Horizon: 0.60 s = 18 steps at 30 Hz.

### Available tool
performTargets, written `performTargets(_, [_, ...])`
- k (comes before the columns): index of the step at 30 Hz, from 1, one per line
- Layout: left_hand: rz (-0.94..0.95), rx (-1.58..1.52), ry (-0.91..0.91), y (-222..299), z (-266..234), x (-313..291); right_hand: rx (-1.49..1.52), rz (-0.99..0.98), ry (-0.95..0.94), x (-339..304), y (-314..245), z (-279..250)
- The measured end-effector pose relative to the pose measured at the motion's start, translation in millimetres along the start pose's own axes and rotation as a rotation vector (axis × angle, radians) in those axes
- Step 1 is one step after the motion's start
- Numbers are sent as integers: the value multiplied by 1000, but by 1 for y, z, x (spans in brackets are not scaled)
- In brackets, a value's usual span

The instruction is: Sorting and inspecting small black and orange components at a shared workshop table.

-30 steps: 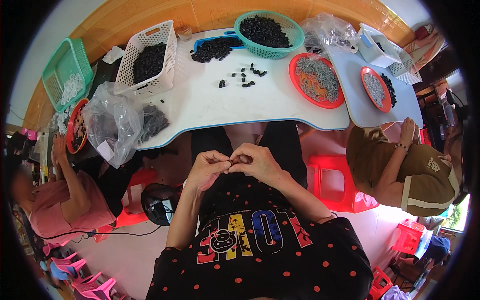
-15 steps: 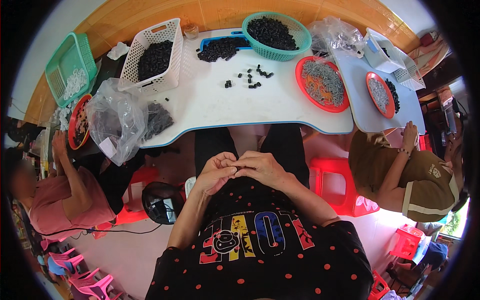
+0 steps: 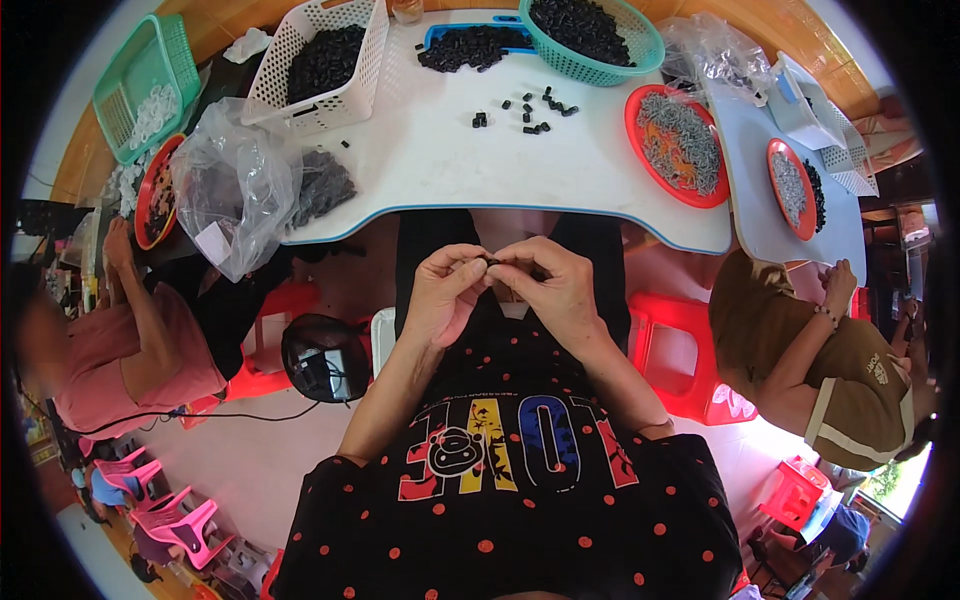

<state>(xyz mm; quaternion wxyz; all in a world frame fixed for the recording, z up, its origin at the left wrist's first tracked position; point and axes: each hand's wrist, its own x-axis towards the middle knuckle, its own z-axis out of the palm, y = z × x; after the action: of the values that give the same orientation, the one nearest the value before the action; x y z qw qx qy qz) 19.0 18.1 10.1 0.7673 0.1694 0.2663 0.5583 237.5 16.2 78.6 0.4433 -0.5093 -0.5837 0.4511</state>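
Observation:
My left hand (image 3: pixel 447 294) and my right hand (image 3: pixel 556 288) meet above my lap, in front of the table's near edge. Between their fingertips is a small dark piece (image 3: pixel 491 262), pinched from both sides and mostly covered by the fingers, so its exact kind is hidden. Beyond my hands, several short black cylindrical pieces (image 3: pixel 528 116) lie loose on the white table (image 3: pixel 440 165). An orange-red plate (image 3: pixel 634 112) heaped with small grey parts (image 3: pixel 680 148) sits to the right of them.
A white basket (image 3: pixel 262 85), a green basket (image 3: pixel 640 72) and a blue tray (image 3: pixel 432 36) hold black pieces. A clear plastic bag (image 3: pixel 225 190) hangs over the table's left edge. People sit at both sides; a red stool (image 3: pixel 690 385) and black fan (image 3: pixel 325 358) stand nearby.
My hands have risen slightly toward the table, and their fingers have drawn apart from a closer clasp to a fingertip pinch. The view has tilted downward.

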Motion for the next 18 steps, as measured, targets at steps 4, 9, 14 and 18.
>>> performTargets(4, [-3, -5, 3, -4, 0, -4, 29, 28, 21, -5, 1, 2])
performTargets(9, [53, 118, 33, -9, 2, -8, 78, 129, 12, -10, 3, -2])
performTargets(14, [-44, -59, 60, -11, -1, -10, 201, 130, 57, -11, 20, -2])
performTargets(18, [-195, -208, 28, -9, -12, -12, 43, 14, 46, -8, 13, -1])
